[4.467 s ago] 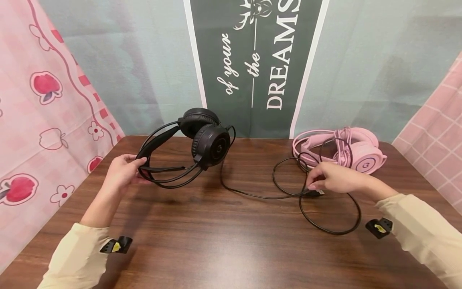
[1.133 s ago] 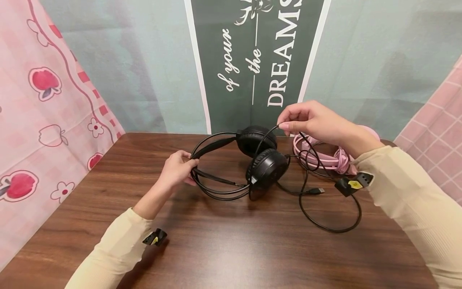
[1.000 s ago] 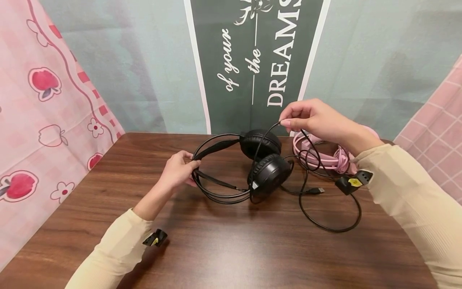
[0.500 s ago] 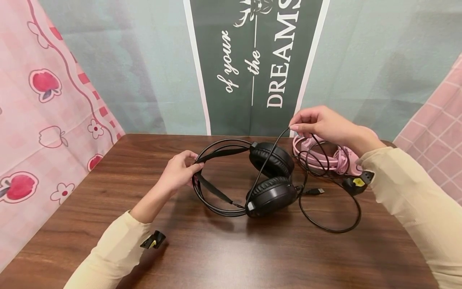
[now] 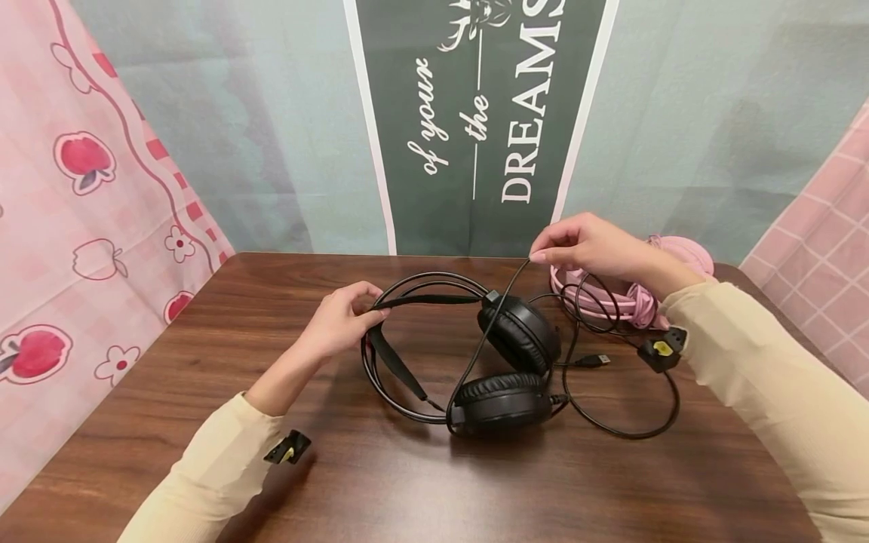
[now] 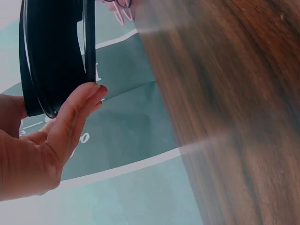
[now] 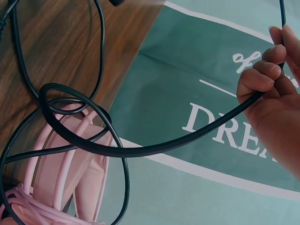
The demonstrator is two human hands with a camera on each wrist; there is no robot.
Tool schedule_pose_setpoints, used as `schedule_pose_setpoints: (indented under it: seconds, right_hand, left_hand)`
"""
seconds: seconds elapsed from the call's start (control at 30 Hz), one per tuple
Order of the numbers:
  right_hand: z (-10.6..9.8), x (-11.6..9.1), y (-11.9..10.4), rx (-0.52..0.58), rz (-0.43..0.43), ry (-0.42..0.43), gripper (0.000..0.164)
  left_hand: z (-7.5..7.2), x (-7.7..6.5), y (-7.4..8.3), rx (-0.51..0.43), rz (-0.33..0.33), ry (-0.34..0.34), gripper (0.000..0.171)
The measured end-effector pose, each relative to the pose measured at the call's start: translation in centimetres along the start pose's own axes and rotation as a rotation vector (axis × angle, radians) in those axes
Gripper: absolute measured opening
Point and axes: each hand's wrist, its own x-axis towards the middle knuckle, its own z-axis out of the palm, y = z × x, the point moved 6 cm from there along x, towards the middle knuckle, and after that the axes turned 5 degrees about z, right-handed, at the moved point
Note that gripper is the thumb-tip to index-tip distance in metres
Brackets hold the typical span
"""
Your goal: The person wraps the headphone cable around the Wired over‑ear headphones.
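Note:
Black headphones (image 5: 502, 407) are tilted over the middle of the table, ear cups toward the right. My left hand (image 5: 342, 324) grips their headband (image 6: 51, 51) at its top, thumb on one side and fingers on the other in the left wrist view. Between thumb and curled fingers, my right hand (image 5: 591, 245) pinches the black cable (image 7: 140, 151), raised above the table's back edge. From there the cable slants down across the headphones and loops round the near ear cup's end of the headband. On the table, right of the cups, lies its USB plug (image 5: 597, 360).
Pink headphones (image 5: 686, 253) with a bundled cord lie at the back right, partly behind my right hand and arm. Loops of black cable overlap them and spread over the wooden table (image 5: 380, 483). Hanging cloths stand behind and at both sides.
The headphones came right from the left side, and my right hand took up the cable. Over the last second the ear cups swung nearer and lower; my right hand dropped slightly with the cable.

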Motion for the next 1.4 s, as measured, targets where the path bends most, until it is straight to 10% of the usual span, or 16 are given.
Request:
schedule_pose_setpoints:
  seconds: [0.57,1.4]
  right_hand:
    - [0.9,0.4,0.7,-0.069,0.054,0.009,0.018]
    - [-0.2,-1.8,6.3,-0.170,0.089,-0.053,0.027]
  left_hand:
    - [-0.1,-0.1,0.5,-0.145,-0.007,-0.020,0.020]
    - [-5.7,-1.6,-1.9,-0.518,-0.147,0.145,0.012]
